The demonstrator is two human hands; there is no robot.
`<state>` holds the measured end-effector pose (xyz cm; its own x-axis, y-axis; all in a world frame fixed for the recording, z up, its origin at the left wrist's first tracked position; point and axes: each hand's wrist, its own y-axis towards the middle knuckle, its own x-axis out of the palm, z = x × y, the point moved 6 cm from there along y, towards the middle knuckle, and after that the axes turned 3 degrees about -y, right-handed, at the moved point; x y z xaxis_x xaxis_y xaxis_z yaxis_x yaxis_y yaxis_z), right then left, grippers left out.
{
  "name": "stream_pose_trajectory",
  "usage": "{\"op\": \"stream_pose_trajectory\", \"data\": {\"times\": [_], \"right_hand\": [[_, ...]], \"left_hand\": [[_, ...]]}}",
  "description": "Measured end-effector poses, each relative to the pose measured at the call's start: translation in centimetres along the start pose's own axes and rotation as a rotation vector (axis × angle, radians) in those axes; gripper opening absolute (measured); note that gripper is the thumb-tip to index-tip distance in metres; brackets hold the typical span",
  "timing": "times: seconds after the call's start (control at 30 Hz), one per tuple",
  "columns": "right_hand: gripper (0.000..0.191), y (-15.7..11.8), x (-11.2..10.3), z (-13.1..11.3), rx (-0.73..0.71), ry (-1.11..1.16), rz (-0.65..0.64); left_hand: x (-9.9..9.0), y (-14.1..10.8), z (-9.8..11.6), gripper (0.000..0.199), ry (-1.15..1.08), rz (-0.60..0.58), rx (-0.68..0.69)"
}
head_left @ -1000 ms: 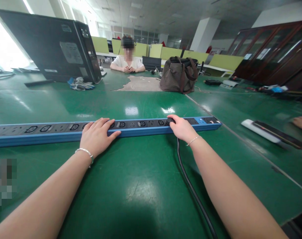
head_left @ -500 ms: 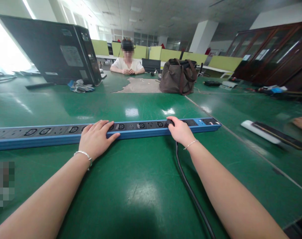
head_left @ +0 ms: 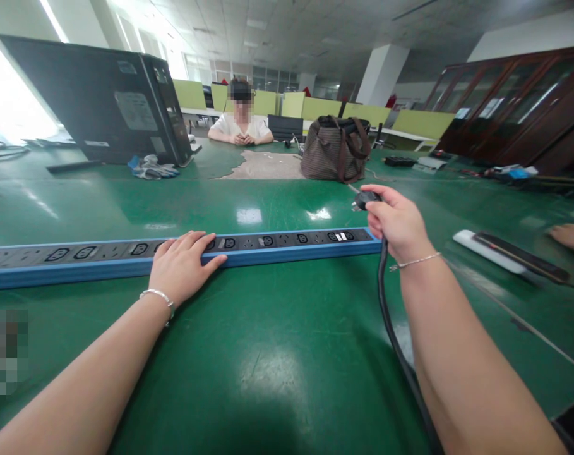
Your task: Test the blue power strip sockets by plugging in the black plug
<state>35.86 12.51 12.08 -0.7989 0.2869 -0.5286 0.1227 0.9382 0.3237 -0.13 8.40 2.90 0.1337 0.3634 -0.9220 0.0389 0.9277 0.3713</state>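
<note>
A long blue power strip (head_left: 287, 253) with a row of black sockets lies across the green table. Over its top, left of the middle, my left hand (head_left: 185, 262) grips it, fingers across the sockets and thumb along the near edge. My right hand (head_left: 398, 221) is raised above the strip's right end and pinches a black plug (head_left: 366, 199). The plug's metal prongs point left, apart from the sockets. From it a thick black cord (head_left: 393, 328) hangs down past my right wrist to the bottom edge. My right hand hides the strip's far right end.
A black computer case (head_left: 130, 107) and gloves (head_left: 153, 167) are at the back left. A brown bag (head_left: 336, 148) stands behind the strip. Across the table sits a person (head_left: 242, 123). Another person's hand (head_left: 573, 239) is at the right, near a white and black object (head_left: 511, 254).
My right hand has lifted the plug off the strip, up and to the right, uncovering the sockets there. My left hand has stayed in place on the strip.
</note>
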Motion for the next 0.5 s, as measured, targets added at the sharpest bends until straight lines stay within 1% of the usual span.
{"op": "stream_pose_trajectory", "data": {"times": [0.07, 0.17, 0.23, 0.37, 0.43, 0.5], "right_hand": [[0.048, 0.3, -1.6, 1.0, 0.059, 0.084, 0.029], [0.046, 0.6, -2.6, 2.5, 0.12, 0.12, -0.002], [0.044, 0.8, -2.6, 3.6, 0.153, 0.078, -0.028], [0.038, 1.2, -1.9, 6.4, 0.22, -0.16, -0.061], [0.038, 1.5, -1.6, 7.7, 0.224, -0.235, -0.079], [0.038, 1.7, -1.4, 8.8, 0.214, -0.262, -0.093]], "left_hand": [[0.0, 0.0, 0.0, 0.061, 0.008, -0.001, 0.006], [0.0, 0.0, 0.1, 0.061, 0.019, -0.001, 0.01], [-0.1, 0.0, 0.0, 0.06, 0.022, -0.003, 0.005], [0.0, 0.0, 0.0, 0.06, 0.019, -0.009, -0.003], [0.0, 0.0, 0.0, 0.06, 0.02, -0.011, -0.003], [0.0, 0.0, 0.0, 0.06, 0.022, -0.01, -0.002]]}}
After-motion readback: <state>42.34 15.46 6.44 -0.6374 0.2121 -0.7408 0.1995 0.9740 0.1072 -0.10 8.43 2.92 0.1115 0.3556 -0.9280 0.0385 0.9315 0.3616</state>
